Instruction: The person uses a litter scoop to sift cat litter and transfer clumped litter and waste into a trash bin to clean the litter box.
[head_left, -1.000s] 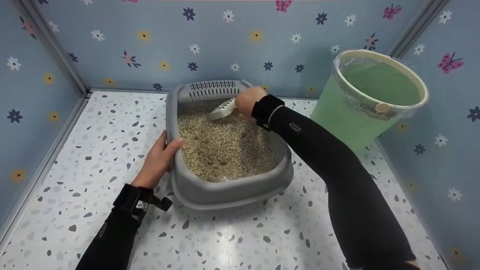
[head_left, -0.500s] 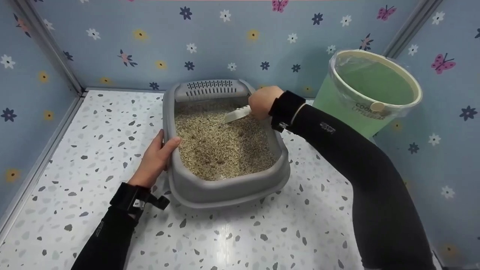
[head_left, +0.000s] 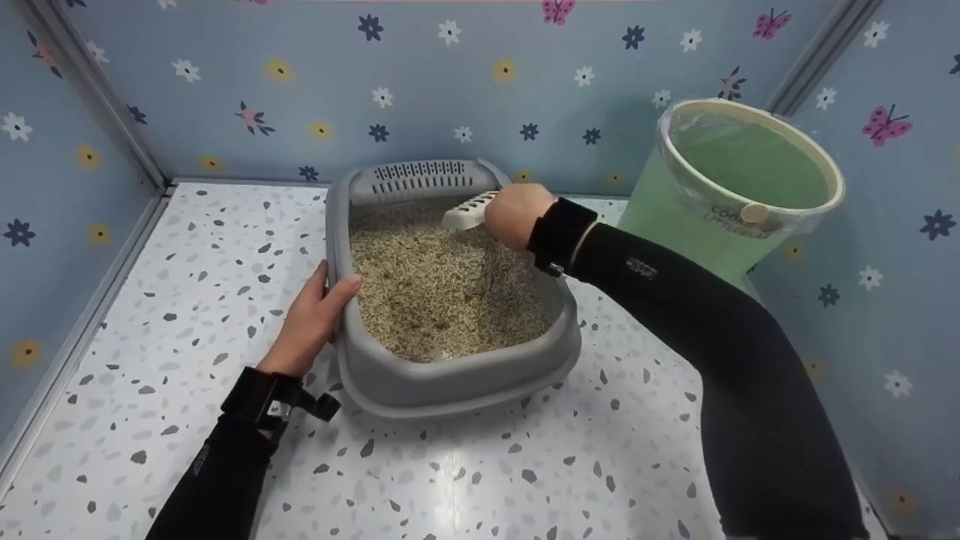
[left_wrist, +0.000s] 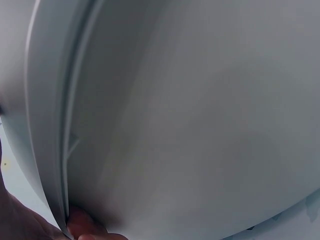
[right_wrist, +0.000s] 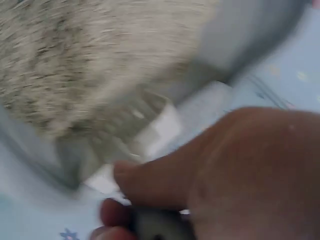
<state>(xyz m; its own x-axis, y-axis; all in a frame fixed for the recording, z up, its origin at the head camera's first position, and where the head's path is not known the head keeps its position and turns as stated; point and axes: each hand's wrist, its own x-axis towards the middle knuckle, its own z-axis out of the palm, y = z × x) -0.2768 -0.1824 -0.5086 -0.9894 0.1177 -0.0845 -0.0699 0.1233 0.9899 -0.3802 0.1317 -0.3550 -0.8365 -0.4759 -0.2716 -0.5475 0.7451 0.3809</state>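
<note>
A grey litter box with a slotted back panel stands on the floor, holding tan granular litter. My left hand grips its left side, thumb over the rim and fingers against the outer wall, as the left wrist view also shows fingers under the lip. In the box's back right part, my right hand holds a whitish slotted litter scoop by its handle. The scoop's head is tilted above the litter, slots showing. In the blurred right wrist view, the scoop sticks out beyond the thumb; its load is unclear.
To the right stands a green bucket with a cream rim and a clear plastic liner. Flower-patterned walls close in the back and both sides. The floor is white with grey specks.
The scoop first moved right across the litter, then a little back left, its head turning so the slots show. My left hand keeps its hold on the box. The head view shifted slightly.
</note>
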